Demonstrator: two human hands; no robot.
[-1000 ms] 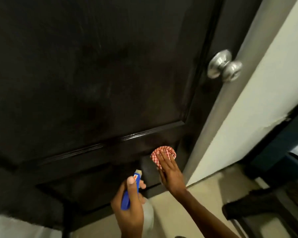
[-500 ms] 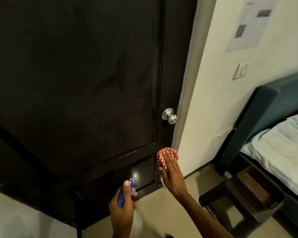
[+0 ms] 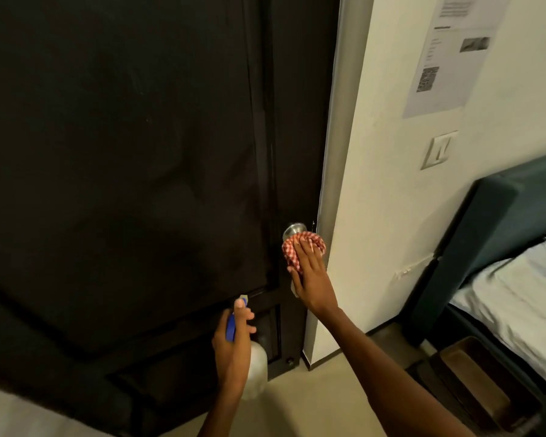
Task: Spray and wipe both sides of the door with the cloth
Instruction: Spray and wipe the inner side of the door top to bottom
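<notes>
Door (image 3: 123, 152) first: your dark panelled door fills the left and middle of the view, its lower rail running down toward the pale floor (image 3: 312, 402). Your left hand (image 3: 234, 345) is low in front of that rail, fingers curled round the blue trigger head of the spray bottle (image 3: 257, 370), whose cloudy body hangs below your palm. Beside it, higher up, your right hand (image 3: 309, 272) lies flat with straight fingers on the red checked cloth (image 3: 300, 247), pressing it against the door's latch edge just under the silver knob (image 3: 293, 230) (the cloth touches the knob's underside). Right of that edge stands the grey door frame (image 3: 338, 152), then the cream wall (image 3: 385, 216) with a printed notice (image 3: 448, 55) and a switch plate (image 3: 438, 149). Far right, a teal headboard (image 3: 501, 231), a bed (image 3: 517, 294) and a dark stool (image 3: 473, 380) crowd the floor, so your open room lies between wall and stool. Half a second ago the cloth was lower, well under the knob near the bottom rail; your right hand has climbed along the edge, while your left keeps its grip on the bottle.
</notes>
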